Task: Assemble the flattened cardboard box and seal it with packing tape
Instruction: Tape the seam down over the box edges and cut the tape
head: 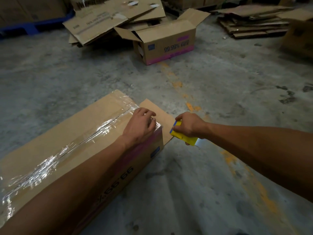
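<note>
Under left hand: box on floor, flaps shut, tape along top seam. Fingers flat, pressing tape end at far corner. Right hand beside, curled round yellow tape cutter. Seam looks sealed; cutting, smoothing likely left.

This place looks like a warehouse or a packing area. The floor is bare grey concrete, stained and dusty, with worn yellow paint marks running from far to near. At the far left, flattened cardboard sheets lie in a loose heap beside a blue pallet. At the far right there is another stack of flattened cartons. Between them stands an open printed box.
</note>
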Motion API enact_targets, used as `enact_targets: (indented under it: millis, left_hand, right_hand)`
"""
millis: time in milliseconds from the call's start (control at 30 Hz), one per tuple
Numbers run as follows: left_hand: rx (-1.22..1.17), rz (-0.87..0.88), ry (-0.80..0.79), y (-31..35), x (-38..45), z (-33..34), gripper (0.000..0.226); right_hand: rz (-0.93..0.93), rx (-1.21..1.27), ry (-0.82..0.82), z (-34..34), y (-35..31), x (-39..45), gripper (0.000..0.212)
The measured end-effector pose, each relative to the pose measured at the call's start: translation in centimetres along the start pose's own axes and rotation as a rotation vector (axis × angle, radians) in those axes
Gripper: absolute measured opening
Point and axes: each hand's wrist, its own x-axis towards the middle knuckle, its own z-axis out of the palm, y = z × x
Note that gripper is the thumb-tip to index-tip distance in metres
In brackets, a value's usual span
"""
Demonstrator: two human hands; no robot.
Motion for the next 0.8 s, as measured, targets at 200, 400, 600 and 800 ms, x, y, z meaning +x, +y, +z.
enact_targets:
  millis: [200,400,600,800]
  left_hand:
    - [0.059,0.027,0.018,0.8,-0.5,0.0,0.025]
    - [0.145,0.112,0.069,4.5,-2.7,0.9,0.027]
    - [0.119,0.070,-0.060,1.3,-1.2,-0.2,0.033]
    - [0.267,0.041,-0.172,-3.2,0.4,-2.6,0.047]
  right_hand:
    - [0.015,0.130,0.063,-0.1,-1.0,0.5,0.055]
    - [0.001,0.117,0.220,-2.0,-0.9,0.9,0.054]
    - [0.016,0.170,0.258,-2.7,-1.0,0.9,0.056]
    - [0.010,0.195,0.216,-2.0,-1.5,1.1,0.055]
